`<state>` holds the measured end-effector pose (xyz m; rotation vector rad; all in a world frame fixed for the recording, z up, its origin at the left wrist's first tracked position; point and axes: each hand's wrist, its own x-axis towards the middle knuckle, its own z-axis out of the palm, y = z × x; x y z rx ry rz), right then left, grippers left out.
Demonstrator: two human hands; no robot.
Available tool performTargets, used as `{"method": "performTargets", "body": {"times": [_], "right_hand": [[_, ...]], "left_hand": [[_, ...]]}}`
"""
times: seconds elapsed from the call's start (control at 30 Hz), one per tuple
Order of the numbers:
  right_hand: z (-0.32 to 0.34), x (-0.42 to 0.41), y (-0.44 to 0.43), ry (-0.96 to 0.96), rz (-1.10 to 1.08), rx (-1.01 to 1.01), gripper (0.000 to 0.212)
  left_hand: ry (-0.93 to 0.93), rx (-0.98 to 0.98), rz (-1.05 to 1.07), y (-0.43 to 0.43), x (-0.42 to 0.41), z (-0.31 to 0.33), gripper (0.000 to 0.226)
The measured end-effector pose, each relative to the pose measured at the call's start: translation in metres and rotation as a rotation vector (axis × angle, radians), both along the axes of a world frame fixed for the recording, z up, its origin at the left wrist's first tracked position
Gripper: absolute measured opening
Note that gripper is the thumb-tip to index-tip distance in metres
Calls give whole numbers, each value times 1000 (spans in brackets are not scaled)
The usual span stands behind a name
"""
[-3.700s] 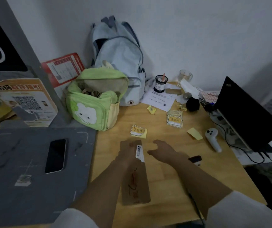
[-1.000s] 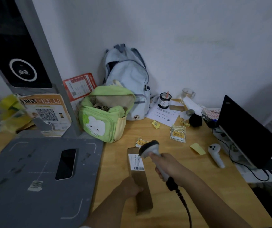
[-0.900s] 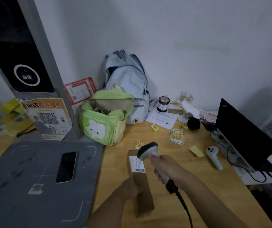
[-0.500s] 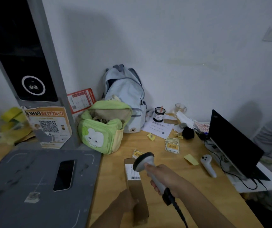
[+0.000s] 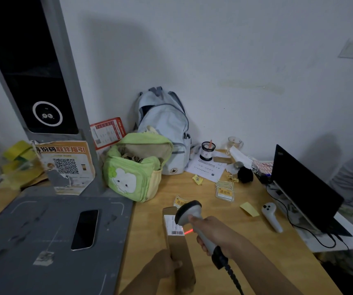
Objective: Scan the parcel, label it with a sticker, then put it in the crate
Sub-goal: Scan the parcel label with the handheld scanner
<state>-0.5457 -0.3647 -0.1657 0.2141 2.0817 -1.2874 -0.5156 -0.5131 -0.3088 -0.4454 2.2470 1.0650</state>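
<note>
A long brown cardboard parcel (image 5: 180, 255) lies on the wooden desk (image 5: 254, 237), with a white barcode label (image 5: 174, 225) near its far end. My left hand (image 5: 162, 267) grips the parcel's near left edge. My right hand (image 5: 216, 235) holds a grey corded barcode scanner (image 5: 189, 212) over the label, and a red beam shines beside the barcode. Yellow stickers (image 5: 224, 191) lie in a small stack farther back, with one more (image 5: 180, 202) just beyond the parcel. No crate is in view.
A grey scanning platform (image 5: 32, 231) with a black phone (image 5: 85, 228) fills the left. A green bag (image 5: 135, 167) and a pale blue backpack (image 5: 164, 128) stand behind. A black laptop (image 5: 305, 190), white controller (image 5: 271, 216) and cables sit at the right.
The scanner's red beam has lit up beside the barcode. Both hands keep their hold. Earlier my right hand was empty and then took up the scanner. The camera has tilted upward.
</note>
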Motion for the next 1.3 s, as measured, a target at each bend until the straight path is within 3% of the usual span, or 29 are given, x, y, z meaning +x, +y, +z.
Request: {"method": "performTargets", "body": {"times": [0.57, 0.9, 1.17, 1.3], "right_hand": [[-7, -6, 3, 1, -19, 15, 50], [-11, -11, 9, -59, -113, -108, 51], [-40, -18, 18, 6, -140, 46, 52], [-56, -23, 27, 10, -179, 4, 44]], "left_hand": [[-56, 13, -42, -2, -10, -4, 54], [-82, -44, -69, -4, -11, -5, 54], [-63, 5, -33, -2, -12, -10, 46], [21, 38, 21, -4, -15, -12, 43]]}}
